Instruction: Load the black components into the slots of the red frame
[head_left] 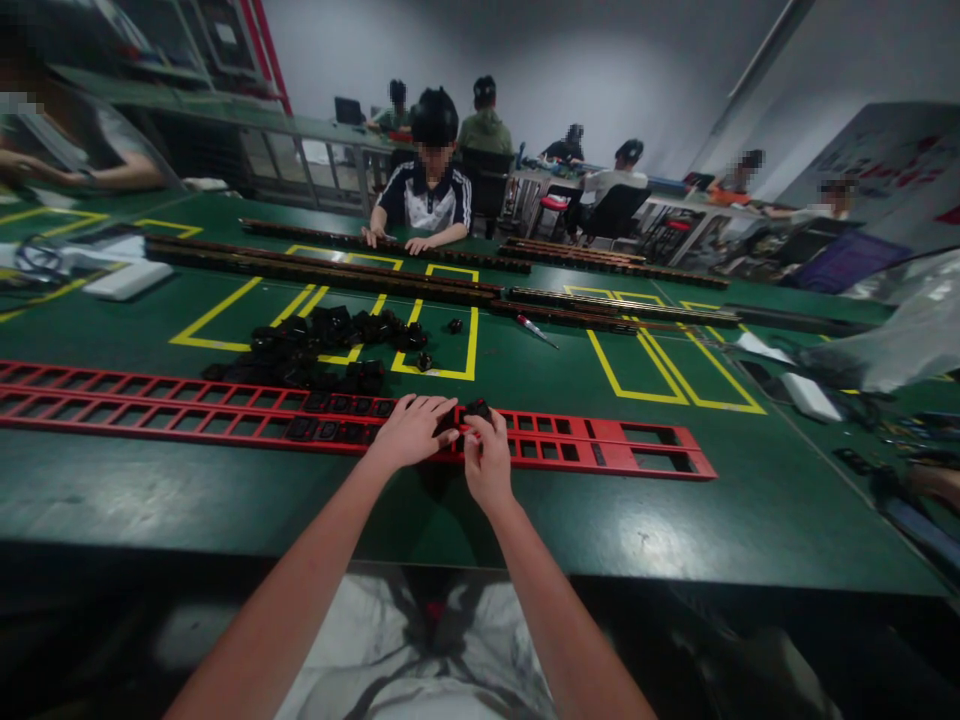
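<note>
Two long red slotted rails (pixel 600 448) lie side by side across the green table in front of me. My left hand (pixel 411 430) rests on the near rail, fingers curled over its slots next to several black sockets set in it. My right hand (pixel 486 455) is closed on a small black socket (pixel 477 409), pressing it at a slot of the same rail. A heap of loose black sockets (pixel 322 345) lies just behind the rails.
Yellow tape boxes (pixel 652 375) mark the green table. Long dark rails (pixel 420 282) run across the far side, where a person (pixel 427 190) sits facing me. A screwdriver (pixel 534 328) lies mid-table. Other people work at benches behind and at the far left.
</note>
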